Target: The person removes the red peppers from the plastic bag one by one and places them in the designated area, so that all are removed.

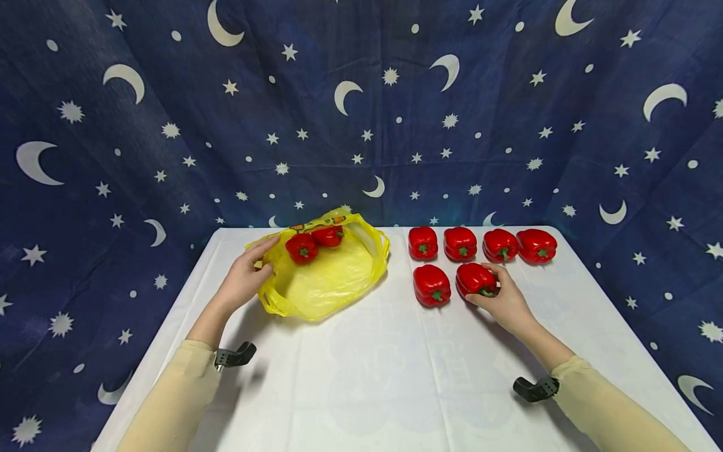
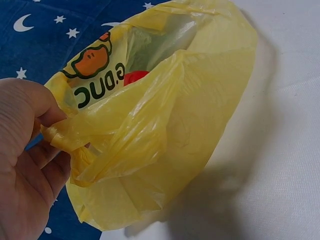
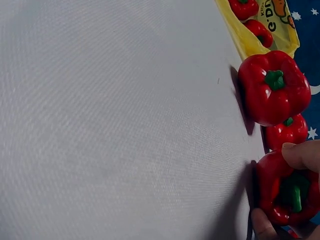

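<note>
My left hand (image 1: pixel 243 280) grips the near-left edge of a yellow plastic bag (image 1: pixel 324 285); in the left wrist view, bunched plastic sits between thumb and fingers. The bag lies with its mouth spread toward me. Inside are two red bell peppers, one (image 1: pixel 301 248) in front and another (image 1: pixel 328 236) partly behind it. On the right, my right hand (image 1: pixel 507 302) holds a red bell pepper (image 1: pixel 473 280) between thumb and fingers, its green stem (image 3: pixel 296 199) showing in the right wrist view. Whether this pepper touches the table is unclear.
Left of the held pepper stands another red bell pepper (image 1: pixel 432 286). Behind them several more, such as one (image 1: pixel 423 243), form a row along the back of the white-covered table (image 1: pixel 361 376). A dark blue cloth (image 1: pixel 361 113) with moons and stars hangs behind the table.
</note>
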